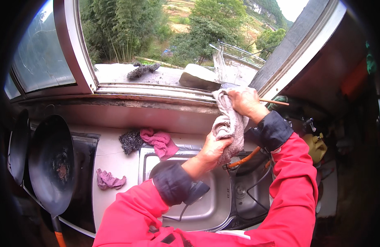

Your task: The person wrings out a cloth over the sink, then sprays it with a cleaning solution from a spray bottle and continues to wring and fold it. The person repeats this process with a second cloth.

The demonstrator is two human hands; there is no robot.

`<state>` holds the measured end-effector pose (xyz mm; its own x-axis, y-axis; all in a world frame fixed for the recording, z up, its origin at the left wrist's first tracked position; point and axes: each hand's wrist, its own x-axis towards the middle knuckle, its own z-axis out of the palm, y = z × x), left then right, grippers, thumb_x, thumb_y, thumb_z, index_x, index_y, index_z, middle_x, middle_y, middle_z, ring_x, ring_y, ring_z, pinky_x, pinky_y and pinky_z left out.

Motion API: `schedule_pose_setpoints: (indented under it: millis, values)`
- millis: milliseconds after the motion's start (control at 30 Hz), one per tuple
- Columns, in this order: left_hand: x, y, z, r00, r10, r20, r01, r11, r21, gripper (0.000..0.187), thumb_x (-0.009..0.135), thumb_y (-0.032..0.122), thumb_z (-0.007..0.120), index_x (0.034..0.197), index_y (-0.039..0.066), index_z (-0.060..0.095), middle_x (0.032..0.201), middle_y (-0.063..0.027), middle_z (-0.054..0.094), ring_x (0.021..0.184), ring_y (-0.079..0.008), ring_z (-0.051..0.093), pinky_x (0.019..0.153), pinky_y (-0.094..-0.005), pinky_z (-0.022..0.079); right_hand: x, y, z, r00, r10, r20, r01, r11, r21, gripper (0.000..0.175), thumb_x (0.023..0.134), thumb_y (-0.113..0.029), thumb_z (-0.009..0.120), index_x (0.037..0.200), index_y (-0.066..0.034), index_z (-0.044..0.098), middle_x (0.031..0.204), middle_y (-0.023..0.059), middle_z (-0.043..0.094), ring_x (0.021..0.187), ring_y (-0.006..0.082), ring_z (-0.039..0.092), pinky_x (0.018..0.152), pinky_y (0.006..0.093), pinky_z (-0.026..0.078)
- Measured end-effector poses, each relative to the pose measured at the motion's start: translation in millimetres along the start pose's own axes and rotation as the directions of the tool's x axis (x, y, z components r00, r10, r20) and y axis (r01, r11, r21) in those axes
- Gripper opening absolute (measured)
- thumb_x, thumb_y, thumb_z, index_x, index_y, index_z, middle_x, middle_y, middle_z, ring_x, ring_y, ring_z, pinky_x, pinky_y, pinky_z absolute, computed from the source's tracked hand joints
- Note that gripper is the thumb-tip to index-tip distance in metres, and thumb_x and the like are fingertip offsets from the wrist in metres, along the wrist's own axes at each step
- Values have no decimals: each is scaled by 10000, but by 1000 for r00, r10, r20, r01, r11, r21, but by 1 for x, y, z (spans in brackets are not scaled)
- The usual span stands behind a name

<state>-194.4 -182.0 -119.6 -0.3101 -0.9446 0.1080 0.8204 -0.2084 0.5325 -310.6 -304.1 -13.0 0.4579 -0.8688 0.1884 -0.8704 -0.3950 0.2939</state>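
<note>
A damp-looking, pale grey-pink cloth (230,126) hangs bunched between my two hands, above the back edge of the sink. My left hand (210,151) grips its lower part, thumb across the folds. Higher up, at the window track (156,90), my right hand (247,102) is closed on the cloth's top end. A thin wooden stick (274,102) sticks out to the right from behind my right hand; whether the hand holds it, I cannot tell. Beneath my arms lies the double-bowl stainless steel sink (219,197).
A wok (51,163) rests on the black cooktop (83,185) at left. Pink cloth (159,143), dark scouring mesh (131,142) and purple cloth (111,179) lie by the sink. An orange hose (244,159) crosses it. A yellow jug (315,148) stands right; a pale block (199,77) sits outside.
</note>
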Motion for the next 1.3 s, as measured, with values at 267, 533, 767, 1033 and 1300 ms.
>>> schedule_pose_setpoints:
  millis: [267, 533, 767, 1033, 1300]
  values:
    - [-7, 17, -15, 999, 51, -13, -52, 998, -34, 360, 866, -22, 550, 1214, 50, 496, 1069, -63, 597, 929, -176, 608, 796, -321, 524, 51, -14, 4, 949, -314, -12, 314, 948, 47, 118, 747, -146, 562, 752, -81, 660, 745, 147, 654, 733, 329, 652, 664, 427, 511]
    - [-32, 22, -14, 1000, -8, -25, 5, 996, -89, 495, 846, -41, 566, 1307, 86, 441, 1169, -40, 547, 1071, -163, 538, 896, -323, 467, 42, -12, -12, 925, -366, 104, 368, 930, 5, 111, 777, -168, 550, 720, -102, 618, 676, 133, 621, 658, 329, 626, 583, 438, 473]
    - [-26, 35, -27, 997, 23, -74, -23, 1000, -6, 369, 877, -62, 506, 1228, 50, 502, 1101, -51, 585, 996, -155, 581, 849, -311, 502, 75, -42, 13, 916, -400, 0, 392, 897, 205, 144, 779, -165, 511, 787, -113, 645, 726, 128, 645, 687, 344, 635, 613, 435, 499]
    - [-14, 4, -10, 952, -282, 116, 299, 939, -170, 361, 878, -5, 534, 1237, -14, 495, 1091, -128, 618, 926, -222, 638, 819, -364, 539, 3, 37, -1, 917, -93, 389, 307, 786, -536, 136, 765, -138, 570, 722, -93, 691, 733, 87, 671, 699, 245, 670, 601, 353, 508]
    - [-38, 17, -17, 974, -221, 57, 222, 975, -18, 311, 856, 13, 529, 1165, -17, 546, 977, -80, 643, 827, -172, 629, 740, -318, 526, 13, -9, -10, 955, -291, 61, 297, 930, -217, 122, 749, -91, 540, 736, -67, 659, 775, 120, 644, 789, 288, 632, 705, 420, 477]
